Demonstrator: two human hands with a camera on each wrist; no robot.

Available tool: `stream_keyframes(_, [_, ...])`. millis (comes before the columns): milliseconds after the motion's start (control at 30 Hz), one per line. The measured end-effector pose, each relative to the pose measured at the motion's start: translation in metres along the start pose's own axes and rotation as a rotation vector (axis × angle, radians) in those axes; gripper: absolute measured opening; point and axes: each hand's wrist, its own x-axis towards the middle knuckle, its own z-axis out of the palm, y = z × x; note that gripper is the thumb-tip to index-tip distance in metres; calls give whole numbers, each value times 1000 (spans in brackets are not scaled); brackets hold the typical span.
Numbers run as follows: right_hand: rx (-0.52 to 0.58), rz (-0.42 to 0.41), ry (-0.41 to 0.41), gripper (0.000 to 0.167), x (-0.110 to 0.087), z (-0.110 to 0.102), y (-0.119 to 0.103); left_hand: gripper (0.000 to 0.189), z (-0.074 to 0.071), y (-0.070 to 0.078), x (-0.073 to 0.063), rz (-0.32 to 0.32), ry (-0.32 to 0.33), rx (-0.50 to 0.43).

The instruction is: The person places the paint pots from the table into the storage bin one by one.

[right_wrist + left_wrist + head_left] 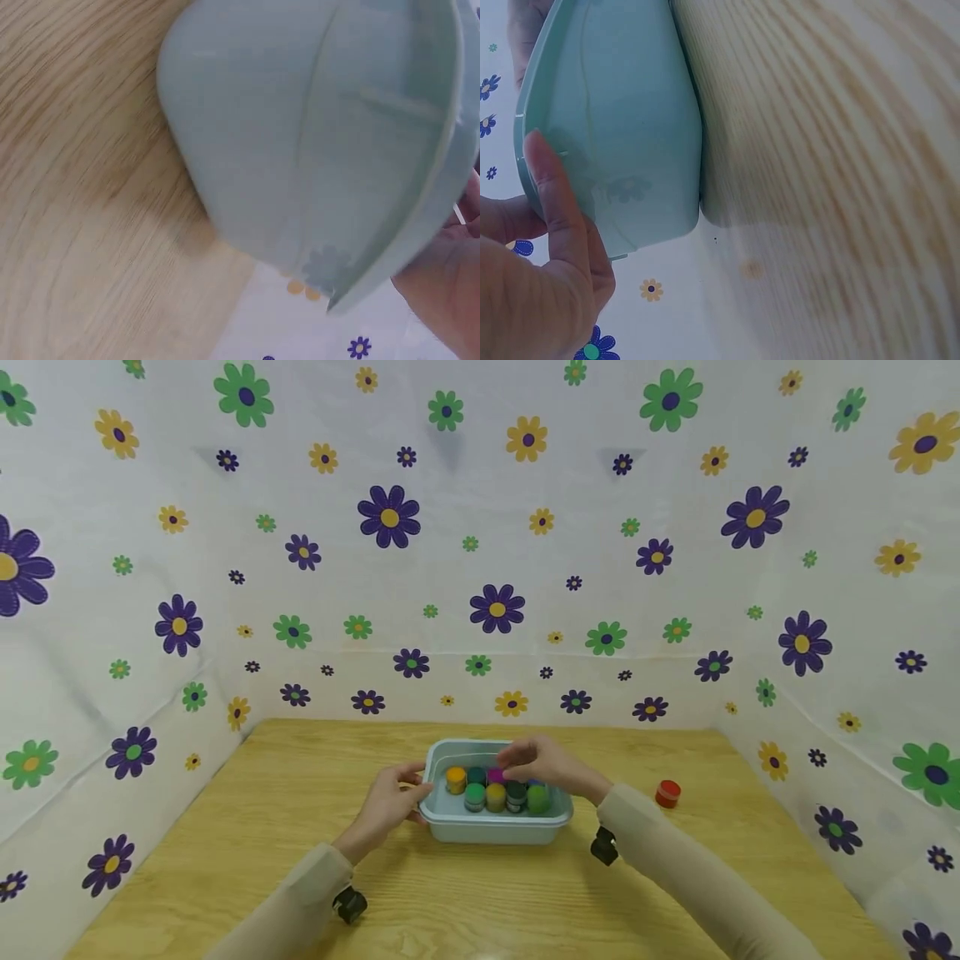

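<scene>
A pale blue-green plastic tub stands on the wooden table, holding several small jars with coloured lids. Among them are an orange-lidded jar, a green-lidded jar and a magenta-lidded jar. My left hand grips the tub's left end, thumb at the rim and fingers along the outer wall. Over the tub's right half, my right hand reaches in with thumb and fingers parted, right beside the magenta lid. The tub wall hides most of that hand in the right wrist view.
A red-lidded jar sits on the table outside the tub, to the right beyond my right forearm. Flower-patterned white sheeting encloses the table at the back and both sides.
</scene>
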Motion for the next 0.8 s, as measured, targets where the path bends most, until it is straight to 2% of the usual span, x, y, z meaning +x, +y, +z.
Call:
stream_keyframes(133, [-1,10,22,36,-15,-8,9,43,4,-4,-3,-4,-21,0])
stream_keyframes(267, [6,-15,42,37,-23,-17,16,42,5,-6,-4,-11,-9,-10])
stream_keyframes(433, [35,-22,99,35,-29,-33,17,42,1,-3,-1,3,-7,-10])
stream_keyframes(800, [51,-12,146,37,-51,-63,29,42,0,2,-1,14,-8,-11])
